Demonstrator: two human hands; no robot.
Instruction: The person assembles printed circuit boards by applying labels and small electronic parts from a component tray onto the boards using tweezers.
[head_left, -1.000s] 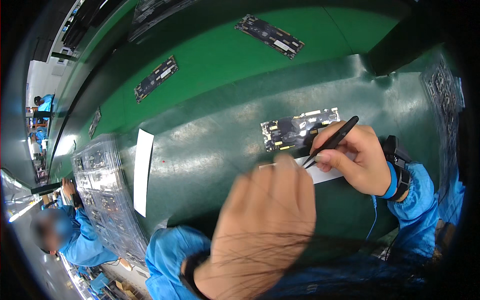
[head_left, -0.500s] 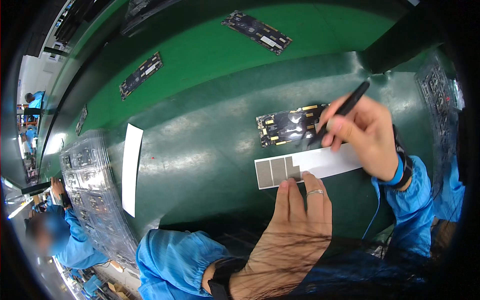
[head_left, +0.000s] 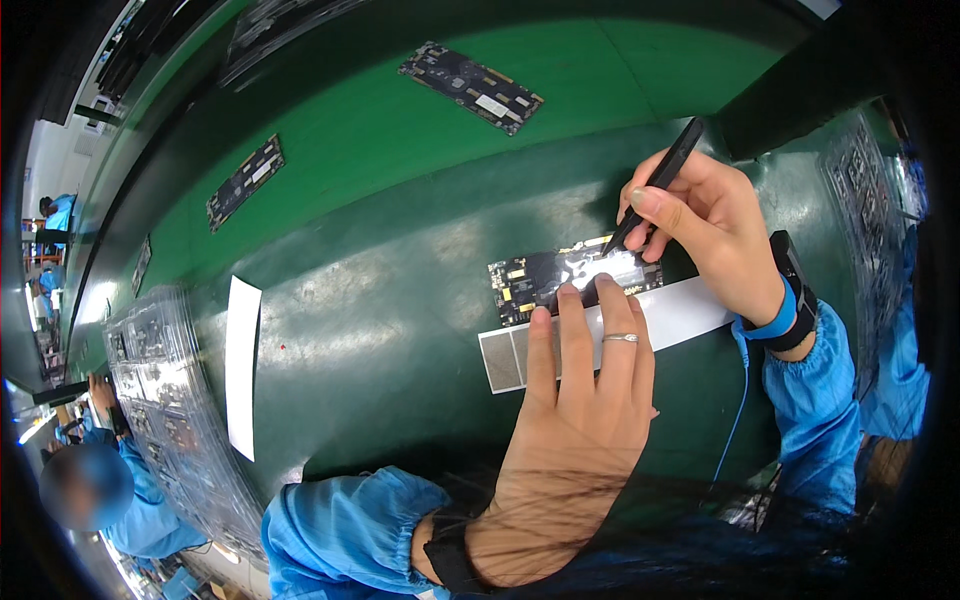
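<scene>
Small dark rectangular circuit board point(head_left: 560, 278) on green counter point(head_left: 380, 300), left hand point(head_left: 575, 420) fingers flat steadying it and white label strip point(head_left: 680, 312), right hand point(head_left: 705, 225) fingers pinching black tweezers point(head_left: 655, 185) onto it

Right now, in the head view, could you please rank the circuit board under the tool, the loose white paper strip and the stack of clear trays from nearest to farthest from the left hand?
1. Circuit board: at the left hand's fingertips, just ahead.
2. White paper strip: off to the left on the dark green mat.
3. Clear trays: farther left, past the strip.
</scene>
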